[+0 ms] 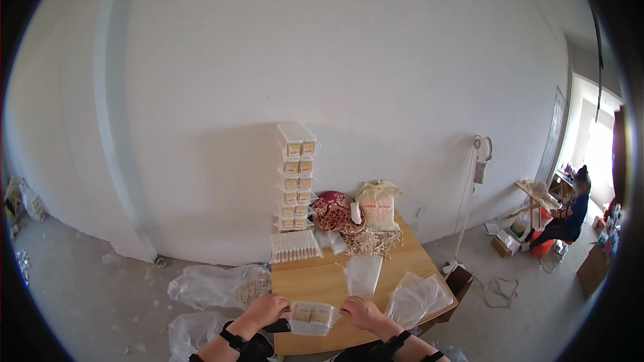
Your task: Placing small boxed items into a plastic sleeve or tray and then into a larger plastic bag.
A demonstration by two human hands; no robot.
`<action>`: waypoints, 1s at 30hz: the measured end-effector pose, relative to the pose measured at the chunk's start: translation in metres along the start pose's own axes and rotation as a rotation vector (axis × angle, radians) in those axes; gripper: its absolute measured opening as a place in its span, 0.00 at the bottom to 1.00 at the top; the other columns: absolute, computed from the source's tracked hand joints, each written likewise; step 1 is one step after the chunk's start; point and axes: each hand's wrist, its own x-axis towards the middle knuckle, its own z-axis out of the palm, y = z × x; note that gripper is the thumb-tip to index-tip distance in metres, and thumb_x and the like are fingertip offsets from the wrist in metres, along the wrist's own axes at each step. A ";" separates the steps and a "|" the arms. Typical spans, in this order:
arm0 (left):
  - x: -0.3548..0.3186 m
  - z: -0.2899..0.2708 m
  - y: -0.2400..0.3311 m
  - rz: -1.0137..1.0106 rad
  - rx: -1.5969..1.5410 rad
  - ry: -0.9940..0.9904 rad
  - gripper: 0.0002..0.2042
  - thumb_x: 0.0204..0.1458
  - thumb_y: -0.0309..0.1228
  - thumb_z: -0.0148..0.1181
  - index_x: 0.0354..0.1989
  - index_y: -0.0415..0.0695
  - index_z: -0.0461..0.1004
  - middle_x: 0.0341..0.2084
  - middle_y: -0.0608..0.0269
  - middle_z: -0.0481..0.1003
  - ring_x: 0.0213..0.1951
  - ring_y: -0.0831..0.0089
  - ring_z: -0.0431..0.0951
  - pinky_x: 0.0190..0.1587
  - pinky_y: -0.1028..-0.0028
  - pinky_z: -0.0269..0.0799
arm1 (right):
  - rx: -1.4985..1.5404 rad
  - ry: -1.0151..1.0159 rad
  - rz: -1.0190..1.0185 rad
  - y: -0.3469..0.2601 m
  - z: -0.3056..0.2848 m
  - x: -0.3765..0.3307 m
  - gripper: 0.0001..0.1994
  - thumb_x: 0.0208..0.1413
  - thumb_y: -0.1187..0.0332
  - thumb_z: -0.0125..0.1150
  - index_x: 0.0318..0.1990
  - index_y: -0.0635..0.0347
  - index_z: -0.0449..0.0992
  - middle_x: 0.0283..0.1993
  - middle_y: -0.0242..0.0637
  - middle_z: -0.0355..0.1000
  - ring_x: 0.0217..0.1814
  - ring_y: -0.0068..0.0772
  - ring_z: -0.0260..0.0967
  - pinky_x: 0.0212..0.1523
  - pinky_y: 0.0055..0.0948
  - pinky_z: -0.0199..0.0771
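Note:
My left hand [266, 310] and my right hand [360, 312] hold a small clear plastic box [311, 317] between them, over the near edge of a wooden table [315, 283]. The box holds pale yellow sticks in two compartments. An empty clear plastic bag [363, 275] lies on the table just beyond my hands. A flat clear tray of pale sticks [294, 246] lies at the far left of the table. Both wrists wear black bands.
A tall stack of filled clear boxes [297, 177] stands against the white wall, beside a red patterned cloth [333, 212], a cream sack [378, 206] and loose sticks [371, 241]. Clear bags [419, 298] hang off the table's right. Plastic bags [215, 286] lie on the floor. A seated person [569, 216] works far right.

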 end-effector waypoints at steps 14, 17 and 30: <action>0.010 0.009 0.002 0.112 -0.006 0.066 0.04 0.43 0.29 0.63 0.23 0.42 0.76 0.23 0.58 0.75 0.30 0.55 0.76 0.32 0.62 0.72 | -0.041 0.009 -0.046 -0.008 0.000 0.014 0.06 0.49 0.66 0.59 0.28 0.58 0.75 0.31 0.37 0.70 0.39 0.42 0.70 0.41 0.39 0.70; 0.011 0.011 0.000 0.068 0.049 0.006 0.04 0.43 0.29 0.63 0.23 0.42 0.76 0.23 0.58 0.75 0.29 0.55 0.76 0.31 0.61 0.72 | -0.089 0.059 -0.071 -0.014 -0.001 0.015 0.06 0.49 0.66 0.59 0.29 0.57 0.75 0.31 0.37 0.70 0.39 0.42 0.70 0.41 0.38 0.69; 0.016 0.024 0.002 0.067 0.089 -0.023 0.07 0.42 0.31 0.64 0.25 0.41 0.76 0.24 0.59 0.75 0.32 0.57 0.76 0.35 0.62 0.72 | -0.105 0.044 -0.064 -0.023 0.005 0.023 0.06 0.48 0.64 0.61 0.28 0.55 0.75 0.31 0.34 0.70 0.40 0.40 0.69 0.43 0.38 0.68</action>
